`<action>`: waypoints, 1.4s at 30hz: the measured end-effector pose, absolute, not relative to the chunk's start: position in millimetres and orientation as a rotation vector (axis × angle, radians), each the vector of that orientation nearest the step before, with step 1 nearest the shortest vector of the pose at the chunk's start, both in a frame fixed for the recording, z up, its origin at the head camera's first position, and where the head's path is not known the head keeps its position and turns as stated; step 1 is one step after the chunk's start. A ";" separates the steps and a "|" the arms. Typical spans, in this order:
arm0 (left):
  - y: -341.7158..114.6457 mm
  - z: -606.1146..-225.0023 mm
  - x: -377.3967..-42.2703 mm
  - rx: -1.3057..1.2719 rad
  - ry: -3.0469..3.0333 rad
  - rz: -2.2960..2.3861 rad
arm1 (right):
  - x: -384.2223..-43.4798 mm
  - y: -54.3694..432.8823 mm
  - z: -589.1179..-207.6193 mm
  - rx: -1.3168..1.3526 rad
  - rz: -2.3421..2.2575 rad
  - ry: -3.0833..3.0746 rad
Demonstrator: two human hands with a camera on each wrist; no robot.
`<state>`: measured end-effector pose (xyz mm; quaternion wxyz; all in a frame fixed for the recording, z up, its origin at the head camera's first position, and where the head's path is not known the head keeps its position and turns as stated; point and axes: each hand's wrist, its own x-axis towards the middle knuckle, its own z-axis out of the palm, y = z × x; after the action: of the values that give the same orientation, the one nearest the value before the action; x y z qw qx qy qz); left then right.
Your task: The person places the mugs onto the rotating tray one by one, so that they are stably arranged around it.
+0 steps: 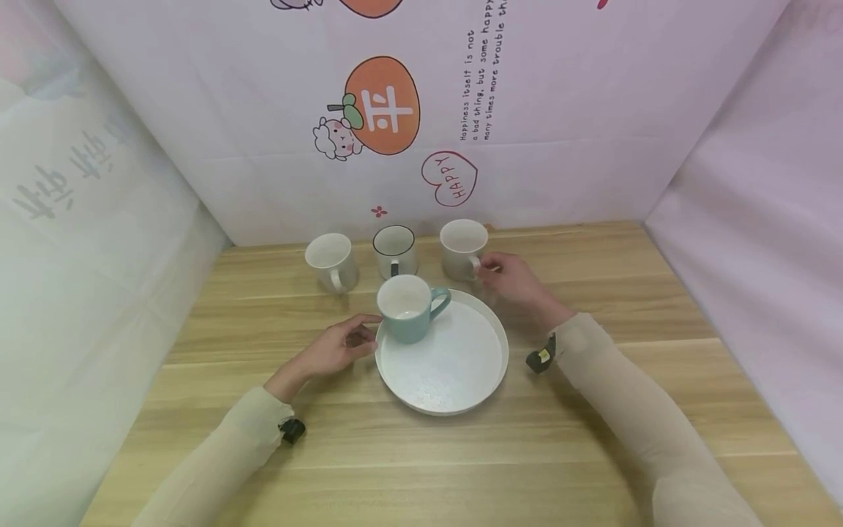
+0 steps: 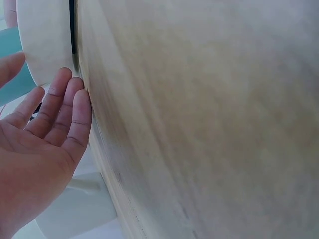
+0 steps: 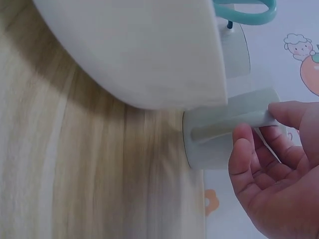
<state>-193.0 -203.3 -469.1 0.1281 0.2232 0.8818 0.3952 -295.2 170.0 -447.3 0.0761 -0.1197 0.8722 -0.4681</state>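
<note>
White printed cloth backdrop [image 1: 263, 139] behind and at both sides, with orange fruit prints, a red HAPPY heart [image 1: 451, 178] and lines of English text. Wood-grain tabletop [image 1: 461, 468] runs up to the back cloth.

Round white tray [image 1: 454, 366] sits mid-table, low rim all round. Teal mug [image 1: 410, 327] stands upright on it, at the left rear, handle pointing right (inside is white).

Three pale mugs behind the tray, roughly in a row, all upright:
- left mug [image 1: 341, 272]: plain, handle toward the person
- middle mug [image 1: 407, 262]: dark rim line, dark handle facing front, just behind the teal one
- right mug [image 1: 456, 262]: plain, just past the tray's rear edge, handle [image 3: 219, 128] toward front right

Right hand [image 1: 515, 279]: thumb and fingertips pinch the right mug's handle, remaining fingers bent below it. Can't tell whether that mug's base is on the wood.

Left hand [image 1: 334, 348]: at the tray's left edge, beside the teal mug, fingers loosely extended with a slight bend, palm toward the tray, gripping nothing. Fingertips are right by the rim; actual contact unclear.

Both arms in light sleeves [image 1: 622, 384], small dark device [image 1: 291, 430] at each wrist.
</note>
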 end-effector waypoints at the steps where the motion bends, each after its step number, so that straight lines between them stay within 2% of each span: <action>1: -203.3 -469.0 -193.0 0.641 2.564 1.150 | -295.9 171.5 -447.8 -0.358 -1.405 2.615; 14: -203.9 -469.1 -193.0 0.599 2.563 1.134 | -297.6 188.6 -446.4 -0.329 -1.397 2.646; 42: -203.6 -470.3 -193.6 0.667 2.552 1.176 | -304.2 185.0 -440.8 -0.233 -1.372 2.710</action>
<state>-193.6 -203.6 -470.3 0.1267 0.2291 0.8766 0.4039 -304.2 185.0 -440.8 0.0474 -0.0765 0.8885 -0.4500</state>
